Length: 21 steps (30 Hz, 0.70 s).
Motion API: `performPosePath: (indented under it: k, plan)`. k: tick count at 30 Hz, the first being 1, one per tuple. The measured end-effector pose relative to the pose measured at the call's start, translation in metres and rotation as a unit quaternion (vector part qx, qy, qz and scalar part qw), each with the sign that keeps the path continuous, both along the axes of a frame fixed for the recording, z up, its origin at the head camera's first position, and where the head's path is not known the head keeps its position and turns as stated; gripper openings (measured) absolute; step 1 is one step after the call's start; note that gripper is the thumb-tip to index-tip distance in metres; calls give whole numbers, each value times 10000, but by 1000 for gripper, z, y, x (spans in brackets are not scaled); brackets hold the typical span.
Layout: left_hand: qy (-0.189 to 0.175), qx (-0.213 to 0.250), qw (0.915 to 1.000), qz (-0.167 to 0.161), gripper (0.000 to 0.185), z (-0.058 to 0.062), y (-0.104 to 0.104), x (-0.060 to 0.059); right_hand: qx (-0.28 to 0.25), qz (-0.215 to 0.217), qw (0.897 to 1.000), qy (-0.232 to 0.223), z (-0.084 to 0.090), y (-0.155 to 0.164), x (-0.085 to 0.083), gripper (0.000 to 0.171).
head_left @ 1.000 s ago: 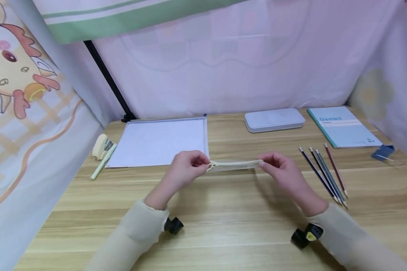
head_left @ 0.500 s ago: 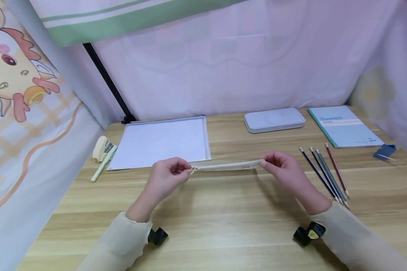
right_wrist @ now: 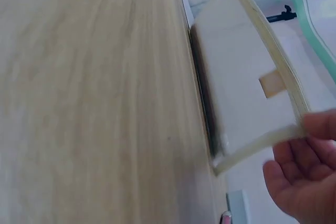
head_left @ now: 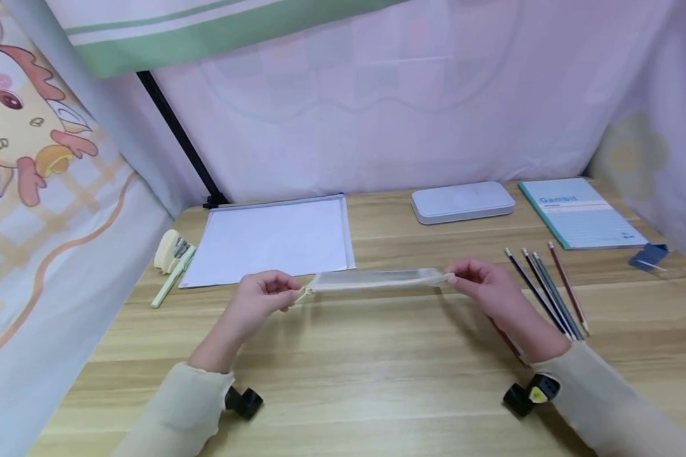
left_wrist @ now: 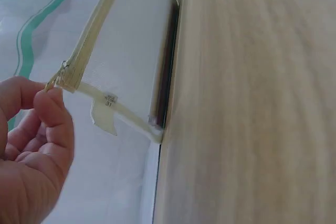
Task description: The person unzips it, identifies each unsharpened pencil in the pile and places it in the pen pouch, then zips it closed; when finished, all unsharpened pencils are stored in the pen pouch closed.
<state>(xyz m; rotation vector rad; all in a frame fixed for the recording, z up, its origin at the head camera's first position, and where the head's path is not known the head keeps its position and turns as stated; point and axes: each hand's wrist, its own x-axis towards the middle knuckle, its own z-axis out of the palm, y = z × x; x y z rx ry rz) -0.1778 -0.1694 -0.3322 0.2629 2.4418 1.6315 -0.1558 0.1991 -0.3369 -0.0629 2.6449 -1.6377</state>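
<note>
Hands hover above the desk (head_left: 377,355), forearms angled in from 7 and 5 o'clock. Your left hand (head_left: 257,304) pinches the zipper pull at the pouch's 9 o'clock end; your right hand (head_left: 486,289) pinches the 3 o'clock end. The pouch (head_left: 377,279), flat cream mesh, hangs stretched between them, lower edge resting on the wood-grain desk.

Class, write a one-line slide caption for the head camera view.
Two hands, left and right, hold a cream zip pouch above a wooden desk.
</note>
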Motion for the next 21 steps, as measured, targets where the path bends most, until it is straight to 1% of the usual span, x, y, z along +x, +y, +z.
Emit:
performPosePath:
  k: [2, 4, 5, 7, 9, 11, 13, 15, 18, 21]
  plan:
    - [-362, 131, 9986, -374, 17, -4, -3, 0, 18, 427, 9988, -233, -4, 5, -1, 22]
    - [-680, 132, 9943, -812, 22, -6, -6, 0, 146, 970, 9942, -446, -8, 10, -2, 19]
    - [-790, 79, 9914, -1036, 25, -7, -7, 1, 238, 1228, 9906, -559, -10, 13, -2, 18]
    - [-897, -165, 9868, -1337, 28, -8, -8, 1, 340, 1695, 9821, -744, -14, 16, -4, 17]
    - [-961, -461, 9840, -1430, 29, -9, -8, 1, 362, 1971, 9755, -907, -17, 18, -6, 18]
    - [-1045, -707, 9814, -1450, 29, -11, -8, 0, 316, 2082, 9723, -1011, -20, 18, -10, 22]
    - [-1162, -764, 9793, -1474, 31, -14, -6, -2, 263, 2168, 9705, -1018, -21, 19, -13, 27]
    - [-1323, -644, 9775, -1513, 32, -17, -4, -5, 248, 2268, 9688, -969, -22, 20, -17, 33]
    - [-1614, -346, 9741, -1546, 33, -22, -1, -7, 193, 2469, 9643, -937, -22, 23, -21, 41]
    - [-1798, -148, 9718, -1521, 32, -24, 1, -7, 176, 2570, 9614, -967, -22, 24, -24, 46]
